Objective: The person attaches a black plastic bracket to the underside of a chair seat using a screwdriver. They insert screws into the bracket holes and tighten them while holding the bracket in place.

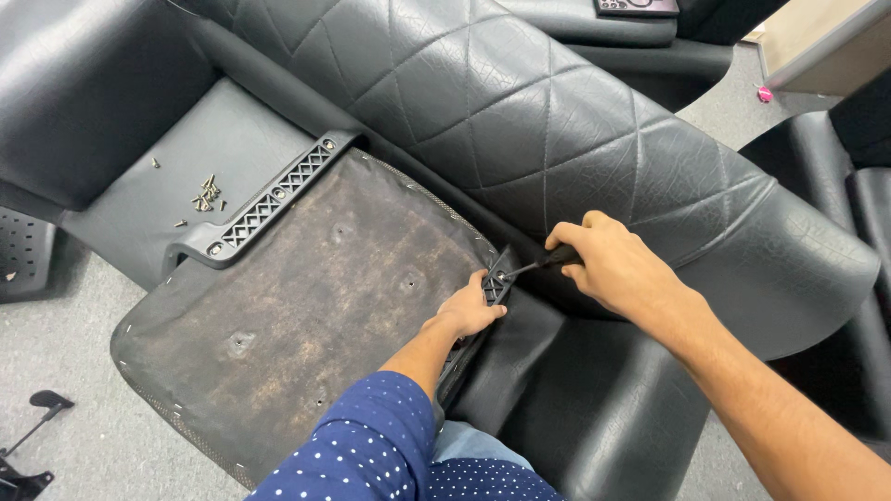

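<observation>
The blue dotted sleeve (pixel 371 445) leads to the left hand (pixel 473 311), pressing flat on the black bracket (pixel 497 278). The right hand (pixel 608 264), just to its right, grips a screwdriver (pixel 538 263) pointing left into it.

The floor (pixel 65 371) is grey carpet. A black chair seat (pixel 306 297) lies on it upside down, with its brown, worn underside facing up. Black padded chair parts (pixel 557 121) lie on the floor around it. A small black metal part (pixel 32 436) sits at the left edge. A tiny pink thing (pixel 765 94) lies far off.
</observation>
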